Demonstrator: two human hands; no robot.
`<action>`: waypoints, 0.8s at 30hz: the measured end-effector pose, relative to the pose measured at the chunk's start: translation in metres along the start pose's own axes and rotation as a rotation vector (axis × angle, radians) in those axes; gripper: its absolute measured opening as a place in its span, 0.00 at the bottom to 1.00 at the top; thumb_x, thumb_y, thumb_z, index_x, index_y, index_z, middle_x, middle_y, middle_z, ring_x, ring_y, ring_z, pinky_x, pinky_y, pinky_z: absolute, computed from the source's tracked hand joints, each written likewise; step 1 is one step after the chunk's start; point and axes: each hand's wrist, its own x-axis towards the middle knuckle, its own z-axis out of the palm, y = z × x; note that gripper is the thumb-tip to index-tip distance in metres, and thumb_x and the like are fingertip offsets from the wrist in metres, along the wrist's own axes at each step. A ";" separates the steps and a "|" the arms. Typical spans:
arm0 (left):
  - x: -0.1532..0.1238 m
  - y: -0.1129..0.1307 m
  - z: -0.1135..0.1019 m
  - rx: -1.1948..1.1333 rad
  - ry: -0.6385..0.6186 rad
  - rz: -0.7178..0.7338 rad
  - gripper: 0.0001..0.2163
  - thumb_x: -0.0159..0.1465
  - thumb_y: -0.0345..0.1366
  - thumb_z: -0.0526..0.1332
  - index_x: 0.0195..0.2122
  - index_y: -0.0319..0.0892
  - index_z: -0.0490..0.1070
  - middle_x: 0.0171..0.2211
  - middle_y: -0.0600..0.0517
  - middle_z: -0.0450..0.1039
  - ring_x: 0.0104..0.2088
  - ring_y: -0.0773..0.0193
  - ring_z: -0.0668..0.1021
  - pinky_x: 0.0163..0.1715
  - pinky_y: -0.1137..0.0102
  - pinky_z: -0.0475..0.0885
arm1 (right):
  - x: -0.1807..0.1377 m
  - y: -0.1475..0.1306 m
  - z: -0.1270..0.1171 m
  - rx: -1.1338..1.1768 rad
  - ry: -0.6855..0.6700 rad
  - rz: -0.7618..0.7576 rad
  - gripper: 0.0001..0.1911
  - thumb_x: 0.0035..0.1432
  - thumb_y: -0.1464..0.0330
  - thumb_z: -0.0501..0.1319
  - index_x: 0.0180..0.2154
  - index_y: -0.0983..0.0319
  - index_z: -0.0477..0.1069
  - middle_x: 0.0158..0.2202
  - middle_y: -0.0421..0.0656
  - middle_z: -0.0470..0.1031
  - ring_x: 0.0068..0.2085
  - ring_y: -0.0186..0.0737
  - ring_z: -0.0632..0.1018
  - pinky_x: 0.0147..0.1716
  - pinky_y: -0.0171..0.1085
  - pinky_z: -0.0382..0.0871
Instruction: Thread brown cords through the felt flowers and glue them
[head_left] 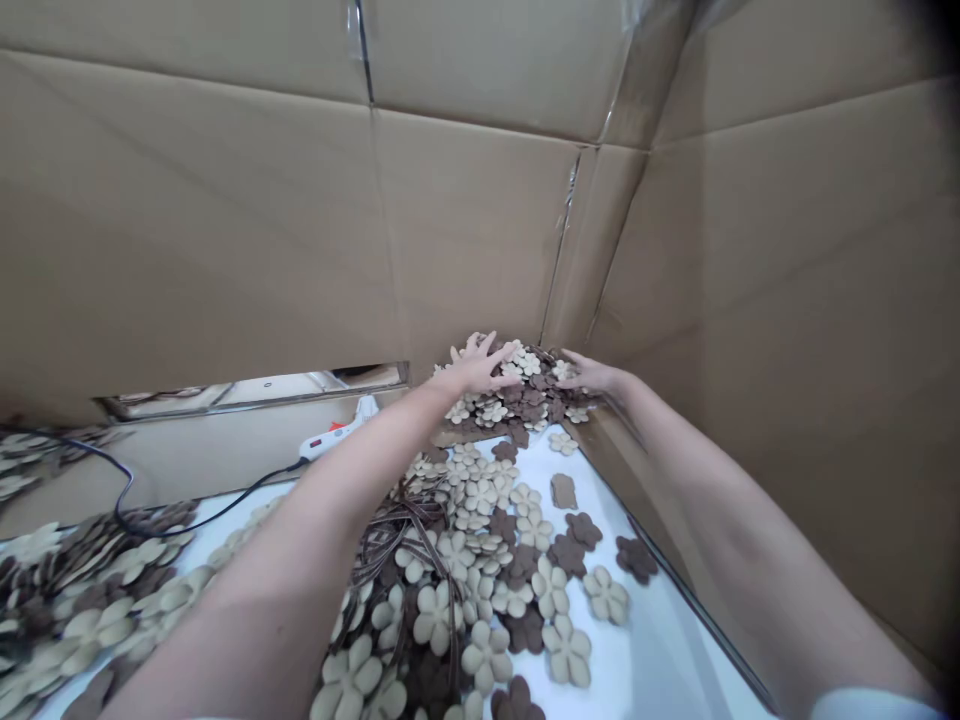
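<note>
Matte cream and brown five-petalled flower shapes (526,402) are heaped in a tan cardboard corner (604,260). The left grip (478,367) lies splayed on them, clasping nothing visible; the right grip (591,374), fingers parted, touches their side, its hold unclear. The left forearm (322,530) partly hides a white glue gun (321,443).

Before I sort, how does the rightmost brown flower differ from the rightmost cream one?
The brown flower is dark, the cream flower pale. The cream flower's petals look more distinct than the brown flower's. The brown flower lies farther right on the white surface than the cream flower. Both have petals.
</note>
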 end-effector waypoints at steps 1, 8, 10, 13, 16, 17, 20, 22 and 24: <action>-0.006 -0.003 -0.005 0.002 -0.005 0.006 0.32 0.61 0.61 0.44 0.65 0.59 0.43 0.68 0.44 0.36 0.65 0.35 0.40 0.52 0.32 0.42 | -0.006 -0.001 -0.006 -0.022 -0.017 0.006 0.40 0.46 0.58 0.65 0.59 0.64 0.60 0.56 0.55 0.67 0.54 0.52 0.69 0.53 0.47 0.61; -0.096 -0.030 -0.044 0.049 -0.043 0.021 0.26 0.65 0.55 0.42 0.61 0.55 0.57 0.68 0.45 0.36 0.65 0.40 0.40 0.56 0.38 0.40 | -0.046 -0.031 -0.021 -0.220 -0.015 -0.037 0.31 0.55 0.61 0.56 0.60 0.61 0.59 0.64 0.55 0.54 0.65 0.63 0.49 0.56 0.66 0.45; -0.136 -0.037 -0.052 0.061 -0.075 0.032 0.24 0.64 0.55 0.45 0.57 0.54 0.65 0.67 0.45 0.43 0.65 0.43 0.44 0.58 0.42 0.42 | -0.064 -0.050 -0.015 -0.242 -0.028 -0.118 0.28 0.56 0.63 0.55 0.59 0.60 0.60 0.64 0.51 0.53 0.66 0.58 0.48 0.59 0.61 0.44; -0.199 -0.048 -0.065 0.082 -0.083 0.045 0.23 0.66 0.53 0.45 0.55 0.51 0.67 0.65 0.45 0.49 0.64 0.47 0.49 0.59 0.48 0.47 | -0.103 -0.088 0.000 -0.272 -0.056 -0.361 0.24 0.59 0.65 0.53 0.57 0.58 0.62 0.64 0.48 0.55 0.66 0.50 0.50 0.62 0.54 0.47; -0.266 -0.072 -0.080 0.080 -0.069 -0.012 0.21 0.66 0.51 0.46 0.56 0.53 0.65 0.63 0.48 0.54 0.63 0.53 0.53 0.60 0.54 0.50 | -0.155 -0.137 0.016 -0.328 -0.068 -0.652 0.21 0.60 0.68 0.53 0.56 0.55 0.64 0.62 0.47 0.59 0.64 0.52 0.55 0.58 0.61 0.51; -0.289 -0.083 -0.084 0.072 -0.059 -0.071 0.21 0.66 0.51 0.48 0.56 0.53 0.65 0.63 0.49 0.54 0.63 0.53 0.53 0.60 0.54 0.50 | -0.173 -0.155 0.020 -0.340 -0.097 -0.726 0.21 0.61 0.70 0.52 0.55 0.53 0.65 0.61 0.45 0.61 0.63 0.51 0.56 0.58 0.63 0.51; -0.362 -0.119 -0.095 -0.024 -0.022 -0.279 0.20 0.61 0.53 0.54 0.49 0.51 0.73 0.55 0.49 0.67 0.59 0.50 0.61 0.60 0.54 0.51 | -0.223 -0.205 0.028 -0.290 -0.104 -0.970 0.19 0.61 0.74 0.52 0.50 0.53 0.69 0.55 0.41 0.69 0.61 0.46 0.62 0.62 0.61 0.42; -0.408 -0.137 -0.097 -0.298 0.040 -0.506 0.21 0.58 0.54 0.58 0.46 0.48 0.75 0.50 0.50 0.73 0.53 0.51 0.70 0.57 0.58 0.60 | -0.247 -0.234 0.036 -0.201 -0.080 -1.146 0.15 0.62 0.72 0.54 0.48 0.55 0.71 0.51 0.38 0.74 0.59 0.42 0.67 0.64 0.54 0.35; -0.448 -0.147 -0.096 -0.607 0.193 -0.726 0.23 0.55 0.55 0.60 0.44 0.46 0.75 0.48 0.50 0.75 0.49 0.52 0.75 0.51 0.62 0.69 | -0.265 -0.260 0.054 -0.124 -0.163 -1.288 0.13 0.61 0.67 0.56 0.47 0.55 0.71 0.50 0.34 0.75 0.56 0.35 0.70 0.65 0.47 0.39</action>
